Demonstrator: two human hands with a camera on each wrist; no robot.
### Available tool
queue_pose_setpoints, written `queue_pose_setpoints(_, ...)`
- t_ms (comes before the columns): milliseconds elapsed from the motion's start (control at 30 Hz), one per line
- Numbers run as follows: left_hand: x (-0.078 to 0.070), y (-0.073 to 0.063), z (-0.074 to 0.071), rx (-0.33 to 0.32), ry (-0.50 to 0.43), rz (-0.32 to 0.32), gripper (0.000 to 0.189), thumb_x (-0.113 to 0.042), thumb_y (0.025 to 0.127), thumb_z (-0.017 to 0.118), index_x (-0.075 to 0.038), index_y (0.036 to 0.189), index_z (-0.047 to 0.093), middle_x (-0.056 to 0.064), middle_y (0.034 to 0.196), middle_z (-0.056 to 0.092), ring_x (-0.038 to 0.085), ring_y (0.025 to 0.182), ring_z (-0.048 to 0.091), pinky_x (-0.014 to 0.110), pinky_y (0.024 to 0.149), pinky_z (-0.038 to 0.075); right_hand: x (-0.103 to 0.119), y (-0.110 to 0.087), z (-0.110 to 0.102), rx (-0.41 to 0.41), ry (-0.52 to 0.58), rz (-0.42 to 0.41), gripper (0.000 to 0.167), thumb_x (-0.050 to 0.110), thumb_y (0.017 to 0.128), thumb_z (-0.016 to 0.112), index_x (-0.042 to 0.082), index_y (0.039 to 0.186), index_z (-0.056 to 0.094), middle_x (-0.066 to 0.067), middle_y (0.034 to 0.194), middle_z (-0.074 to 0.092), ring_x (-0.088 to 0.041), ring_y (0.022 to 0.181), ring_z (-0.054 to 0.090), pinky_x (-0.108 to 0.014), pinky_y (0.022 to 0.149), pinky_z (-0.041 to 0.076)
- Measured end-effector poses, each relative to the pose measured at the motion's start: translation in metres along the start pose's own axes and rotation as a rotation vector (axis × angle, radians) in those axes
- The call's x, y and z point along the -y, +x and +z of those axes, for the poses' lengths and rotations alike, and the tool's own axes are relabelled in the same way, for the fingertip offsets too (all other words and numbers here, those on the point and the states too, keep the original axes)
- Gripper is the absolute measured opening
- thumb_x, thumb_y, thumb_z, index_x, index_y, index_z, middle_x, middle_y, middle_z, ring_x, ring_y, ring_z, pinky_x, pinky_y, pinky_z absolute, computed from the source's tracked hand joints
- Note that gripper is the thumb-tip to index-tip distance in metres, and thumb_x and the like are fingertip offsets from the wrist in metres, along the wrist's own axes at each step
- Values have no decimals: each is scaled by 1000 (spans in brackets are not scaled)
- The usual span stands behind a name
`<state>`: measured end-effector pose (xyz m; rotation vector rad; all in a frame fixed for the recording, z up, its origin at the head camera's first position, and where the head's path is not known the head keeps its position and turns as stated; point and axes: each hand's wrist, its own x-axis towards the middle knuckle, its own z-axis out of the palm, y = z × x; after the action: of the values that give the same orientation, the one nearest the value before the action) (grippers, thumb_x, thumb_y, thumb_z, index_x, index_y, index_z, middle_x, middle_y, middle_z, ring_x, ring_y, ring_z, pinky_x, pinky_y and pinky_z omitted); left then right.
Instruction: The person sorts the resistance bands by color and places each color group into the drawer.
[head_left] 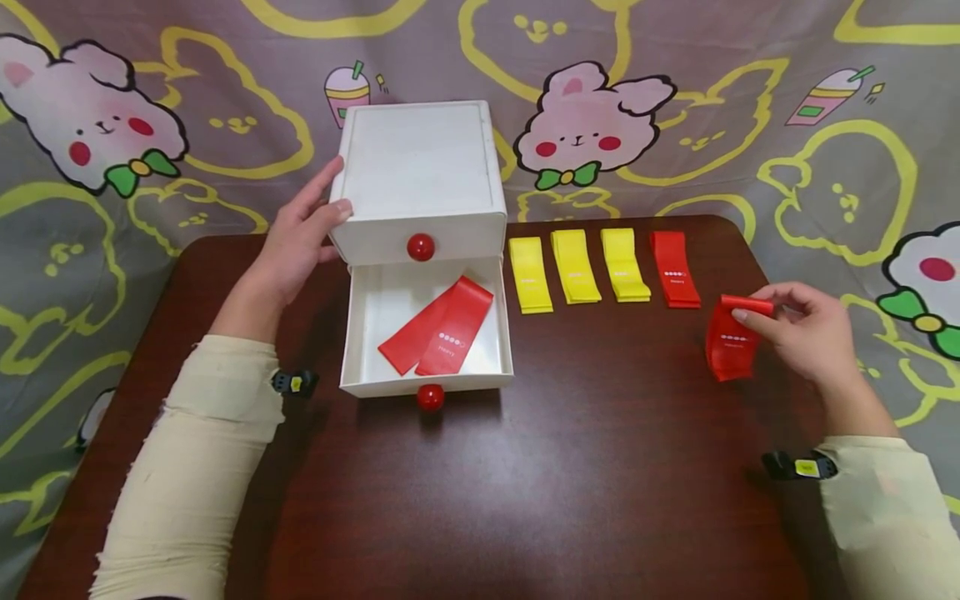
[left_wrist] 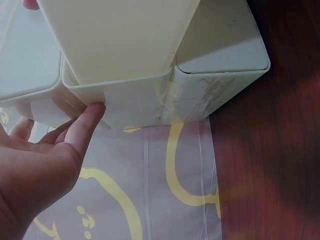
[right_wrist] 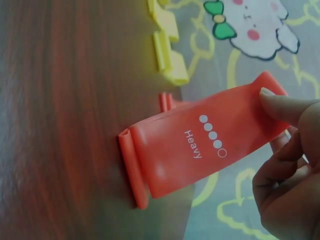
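Note:
My right hand (head_left: 813,333) pinches a folded red resistance band (right_wrist: 190,145) by its upper end, thumb on top, at the table's right side. White print on the band reads "Heavy" beside a row of dots. My left hand (head_left: 294,237) rests against the left side of a white two-drawer cabinet (head_left: 420,167), fingers fairly straight and thumb at the top front corner. The lower drawer (head_left: 363,317) is pulled out, and red band lengths (head_left: 450,333) lie fanned inside it. In the left wrist view, a digit presses the white cabinet wall (left_wrist: 135,102).
Right of the cabinet, three folded yellow bands (head_left: 573,267) and one red band (head_left: 677,268) lie in a row along the back. Red knobs (head_left: 431,397) stick out from the drawer fronts. A patterned curtain (head_left: 712,150) hangs behind the dark wooden table (head_left: 585,467).

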<state>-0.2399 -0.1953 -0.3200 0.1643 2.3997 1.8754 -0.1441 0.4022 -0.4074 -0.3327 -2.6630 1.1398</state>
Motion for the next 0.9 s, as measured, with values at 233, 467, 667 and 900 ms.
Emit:
queue_pose_setpoints(233,0,0,0,2,-3,-6,57,-36,103,51,-48,155,30,-4,161,28,27,131,44,54,103,41,19,-3,2,-6,32,-39,32,28,89,78,10,111,65,19,80,60,-15,60,41,-22,51,38)
queue_pose_setpoints(467,0,0,0,1,2,-7,57,-38,103,51,-49,154,30,-6,161,28,26,132,44,55,104,41,38,-6,11,-46,115,-131,26,19,87,80,8,107,68,12,78,62,-13,57,42,-22,48,38)
queue_pose_setpoints(667,-1,0,0,2,-1,-6,57,-37,103,51,-49,154,30,-6,160,28,26,130,45,54,103,42,53,-8,17,-60,190,-200,23,11,86,79,5,106,68,9,81,65,-12,57,45,-19,50,41)
queue_pose_setpoints(900,0,1,0,4,6,-12,57,-38,103,51,-49,154,29,-6,161,28,27,131,44,54,104,41,71,-9,25,-73,268,-264,27,1,85,77,-6,109,66,7,81,65,-12,54,42,-18,51,41)
